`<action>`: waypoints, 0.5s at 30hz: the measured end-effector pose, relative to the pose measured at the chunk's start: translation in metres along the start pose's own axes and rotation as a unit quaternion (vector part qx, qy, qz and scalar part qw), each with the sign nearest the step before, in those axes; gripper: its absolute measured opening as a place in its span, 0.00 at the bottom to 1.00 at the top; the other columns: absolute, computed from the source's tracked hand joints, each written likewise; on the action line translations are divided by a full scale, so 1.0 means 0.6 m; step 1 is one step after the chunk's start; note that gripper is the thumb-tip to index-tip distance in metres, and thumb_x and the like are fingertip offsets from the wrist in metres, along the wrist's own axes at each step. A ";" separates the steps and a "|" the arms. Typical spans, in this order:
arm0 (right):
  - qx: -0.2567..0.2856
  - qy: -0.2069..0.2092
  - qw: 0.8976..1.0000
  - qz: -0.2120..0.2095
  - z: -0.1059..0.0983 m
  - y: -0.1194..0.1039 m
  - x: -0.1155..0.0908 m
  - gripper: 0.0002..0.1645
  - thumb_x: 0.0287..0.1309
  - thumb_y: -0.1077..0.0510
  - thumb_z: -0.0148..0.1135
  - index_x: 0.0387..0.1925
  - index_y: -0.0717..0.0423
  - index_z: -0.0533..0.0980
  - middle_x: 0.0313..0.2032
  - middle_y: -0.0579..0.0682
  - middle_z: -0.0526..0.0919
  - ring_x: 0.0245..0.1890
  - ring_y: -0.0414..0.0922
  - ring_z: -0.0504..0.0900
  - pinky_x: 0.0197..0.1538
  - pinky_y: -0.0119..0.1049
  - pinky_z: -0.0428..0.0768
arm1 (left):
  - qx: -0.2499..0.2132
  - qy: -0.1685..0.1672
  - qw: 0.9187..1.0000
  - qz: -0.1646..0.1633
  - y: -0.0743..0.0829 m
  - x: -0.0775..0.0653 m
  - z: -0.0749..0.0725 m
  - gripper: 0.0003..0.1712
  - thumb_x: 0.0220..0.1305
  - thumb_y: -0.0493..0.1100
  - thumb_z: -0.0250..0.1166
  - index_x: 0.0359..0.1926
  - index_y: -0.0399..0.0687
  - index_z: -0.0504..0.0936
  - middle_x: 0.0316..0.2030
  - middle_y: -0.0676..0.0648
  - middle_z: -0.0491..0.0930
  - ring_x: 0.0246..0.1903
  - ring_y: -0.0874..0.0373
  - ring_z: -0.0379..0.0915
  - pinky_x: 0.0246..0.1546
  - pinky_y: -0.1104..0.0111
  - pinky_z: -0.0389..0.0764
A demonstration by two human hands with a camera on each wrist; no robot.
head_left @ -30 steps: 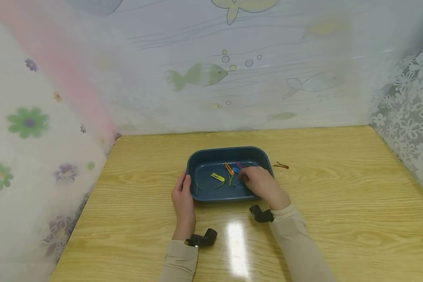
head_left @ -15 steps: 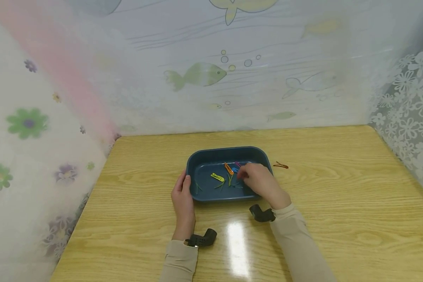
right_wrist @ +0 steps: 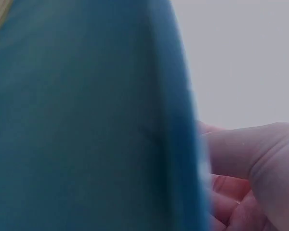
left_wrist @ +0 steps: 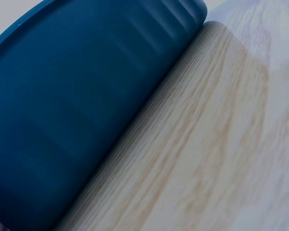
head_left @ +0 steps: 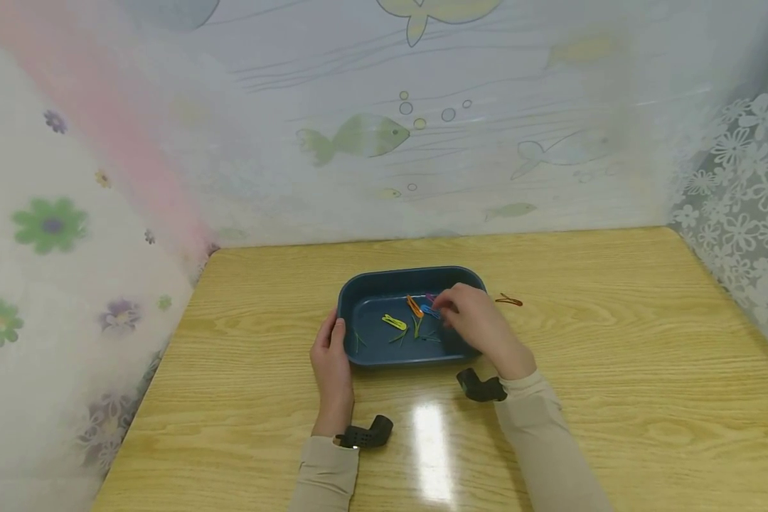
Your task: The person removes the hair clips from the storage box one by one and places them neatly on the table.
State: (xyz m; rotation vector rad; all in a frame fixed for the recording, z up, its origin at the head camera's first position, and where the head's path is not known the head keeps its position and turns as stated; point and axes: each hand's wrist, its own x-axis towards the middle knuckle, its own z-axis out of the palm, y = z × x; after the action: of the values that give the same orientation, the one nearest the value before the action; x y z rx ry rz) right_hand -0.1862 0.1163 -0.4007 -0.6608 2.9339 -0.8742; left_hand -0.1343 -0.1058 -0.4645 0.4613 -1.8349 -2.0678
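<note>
A dark blue rectangular tray [head_left: 416,364] stands on the table in the head view. My left hand [head_left: 333,366] grips its left side, thumb at the rim and fingers along the outer wall. Inside lie a yellow hair clip [head_left: 394,322], an orange hair clip [head_left: 414,306], a blue hair clip [head_left: 430,311], a purple hair clip [head_left: 430,296] and several thin green pieces [head_left: 416,327]. Over the tray's right part, my right hand [head_left: 476,320] bends its fingers beside the blue clip; I cannot tell if they hold anything. In the right wrist view the tray wall [right_wrist: 86,125] hides its fingertips.
A brown hair clip [head_left: 509,299] lies on the wooden table [head_left: 614,341] just right of the tray. Behind the table hangs a sheet [head_left: 262,171] printed with fish. The left wrist view shows the tray's ribbed outer wall [left_wrist: 86,96] against the tabletop.
My right hand has risen slightly and shifted right, uncovering more of the blue clip. The left hand and the tray have stayed in place.
</note>
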 end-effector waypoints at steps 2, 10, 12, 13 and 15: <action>0.002 0.008 1.000 -0.005 -0.005 0.001 0.000 0.07 0.56 0.65 0.56 0.35 0.58 0.80 0.27 0.45 0.73 0.23 0.37 0.73 0.34 0.36 0.73 | -0.001 -0.001 1.000 -0.003 0.000 0.000 0.000 0.22 0.61 0.56 0.54 0.55 0.56 0.73 0.53 0.58 0.71 0.55 0.67 0.62 0.55 0.71 0.63; 0.003 0.063 0.998 -0.021 -0.024 -0.001 -0.007 0.08 0.57 0.63 0.55 0.36 0.55 0.80 0.30 0.45 0.75 0.26 0.41 0.70 0.32 0.35 0.70 | 0.002 -0.005 1.000 0.001 0.000 0.000 -0.001 0.23 0.62 0.55 0.54 0.56 0.55 0.72 0.54 0.56 0.70 0.56 0.65 0.62 0.56 0.69 0.63; 0.004 0.073 0.997 -0.022 -0.028 0.000 -0.008 0.08 0.57 0.63 0.55 0.36 0.55 0.80 0.31 0.45 0.75 0.27 0.41 0.72 0.32 0.35 0.71 | 0.005 -0.004 1.000 0.001 -0.001 0.000 -0.001 0.22 0.62 0.55 0.54 0.55 0.55 0.72 0.53 0.56 0.71 0.55 0.65 0.62 0.55 0.70 0.63; 0.004 0.078 0.997 -0.021 -0.029 0.000 -0.009 0.08 0.57 0.62 0.56 0.36 0.54 0.80 0.32 0.45 0.76 0.28 0.41 0.72 0.32 0.36 0.71 | 0.006 -0.005 1.000 0.002 -0.001 0.000 -0.001 0.22 0.62 0.55 0.53 0.55 0.55 0.72 0.53 0.56 0.71 0.55 0.65 0.62 0.56 0.69 0.63; 0.005 0.089 0.996 -0.020 -0.032 0.001 -0.010 0.07 0.56 0.62 0.57 0.36 0.54 0.80 0.33 0.46 0.76 0.29 0.42 0.74 0.33 0.37 0.72 | 0.004 -0.005 1.000 0.004 -0.001 0.000 -0.001 0.22 0.62 0.55 0.54 0.55 0.54 0.73 0.53 0.56 0.71 0.55 0.65 0.63 0.55 0.69 0.63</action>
State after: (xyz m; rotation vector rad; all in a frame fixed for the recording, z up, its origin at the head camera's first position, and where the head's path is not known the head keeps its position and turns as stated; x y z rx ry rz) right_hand -0.1835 0.1290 -0.3852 -0.6789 3.0784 -1.0002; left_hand -0.1340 -0.1066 -0.4651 0.4455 -1.8487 -2.0607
